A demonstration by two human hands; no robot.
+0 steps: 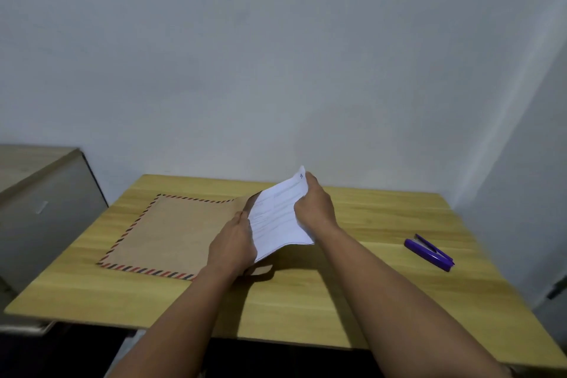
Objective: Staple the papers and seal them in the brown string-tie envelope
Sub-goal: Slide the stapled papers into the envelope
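Observation:
A brown envelope (171, 233) with a red and black striped border lies flat on the wooden table (352, 285), its open end to the right. My left hand (234, 244) grips the envelope's opening edge and lifts it. My right hand (316, 202) holds the white printed papers (276, 221) by their far right side, tilted, with their left edge at the envelope's mouth. Part of the envelope's flap (260, 270) shows under the papers. A purple stapler (429, 252) lies on the table to the right, apart from both hands.
A grey cabinet (43, 209) stands against the table's left side. A pale wall rises behind the table's far edge. Bare tabletop lies in front of the envelope and between the papers and the stapler.

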